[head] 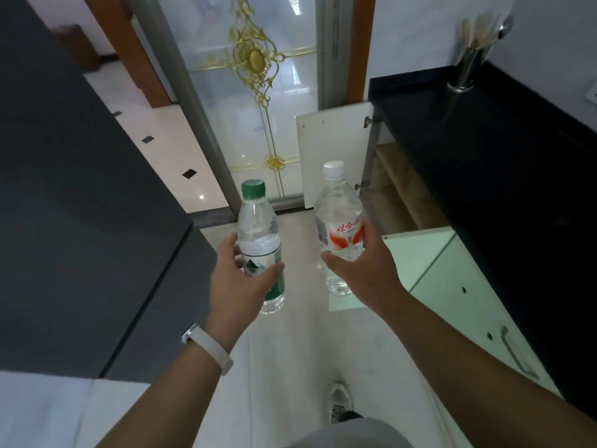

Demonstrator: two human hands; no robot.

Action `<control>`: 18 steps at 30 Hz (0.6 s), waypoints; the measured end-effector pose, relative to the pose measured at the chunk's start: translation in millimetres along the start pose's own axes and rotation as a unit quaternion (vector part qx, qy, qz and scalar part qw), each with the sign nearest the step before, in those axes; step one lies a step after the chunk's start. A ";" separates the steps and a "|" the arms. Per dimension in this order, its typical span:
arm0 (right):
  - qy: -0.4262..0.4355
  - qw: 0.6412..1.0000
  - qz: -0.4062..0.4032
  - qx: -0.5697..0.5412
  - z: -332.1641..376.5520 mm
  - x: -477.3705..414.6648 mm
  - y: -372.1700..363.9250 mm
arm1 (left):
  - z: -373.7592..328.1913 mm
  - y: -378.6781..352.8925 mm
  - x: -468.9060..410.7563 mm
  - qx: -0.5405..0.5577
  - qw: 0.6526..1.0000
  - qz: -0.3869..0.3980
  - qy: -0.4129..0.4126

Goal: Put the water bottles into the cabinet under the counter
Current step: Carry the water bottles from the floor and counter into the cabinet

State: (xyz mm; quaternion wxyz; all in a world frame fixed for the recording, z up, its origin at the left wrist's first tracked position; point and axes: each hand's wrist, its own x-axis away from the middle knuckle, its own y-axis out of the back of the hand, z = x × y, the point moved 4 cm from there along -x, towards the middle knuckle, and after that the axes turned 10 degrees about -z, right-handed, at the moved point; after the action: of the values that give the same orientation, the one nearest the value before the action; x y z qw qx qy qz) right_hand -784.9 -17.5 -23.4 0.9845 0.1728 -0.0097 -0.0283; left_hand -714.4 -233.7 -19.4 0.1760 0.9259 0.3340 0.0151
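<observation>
My left hand (239, 273) wraps the green-capped bottle (256, 227) round its label, upright, in the air over the floor tiles (290, 344). My right hand (365, 266) clamps the white-capped bottle (336, 205) (red label) low on its body, at 3 o'clock of the first, apart from it. Open cabinet (397, 195) under the black counter (484, 156) at 1 o'clock of the right bottle, its white door (332, 147) swung out at 12. White band (210, 349) on left wrist

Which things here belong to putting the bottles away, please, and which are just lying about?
For the job: green-capped bottle, in the left hand; white-capped bottle, in the right hand; open cabinet; cabinet door.
Lying about: utensil holder on the counter; glass door.
</observation>
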 end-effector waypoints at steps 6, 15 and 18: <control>0.005 1.000 -0.005 -0.015 9.2 -63.5 -14.6 | -7.8 -22.4 -49.9 0.016 1.000 0.008 0.001; -0.009 1.000 -0.019 0.007 24.6 -132.5 -68.9 | 5.3 -29.7 -146.8 0.030 0.999 0.020 0.002; -0.026 0.999 -0.026 0.011 31.7 -157.1 -95.0 | 14.8 -34.1 -193.4 0.022 0.999 0.045 -0.014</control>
State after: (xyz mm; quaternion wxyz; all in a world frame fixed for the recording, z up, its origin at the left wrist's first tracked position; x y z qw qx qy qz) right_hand -947.7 -108.2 -27.4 0.9808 0.1835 -0.0309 -0.0580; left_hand -883.3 -334.6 -27.4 0.1589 0.9437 0.2900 0.0027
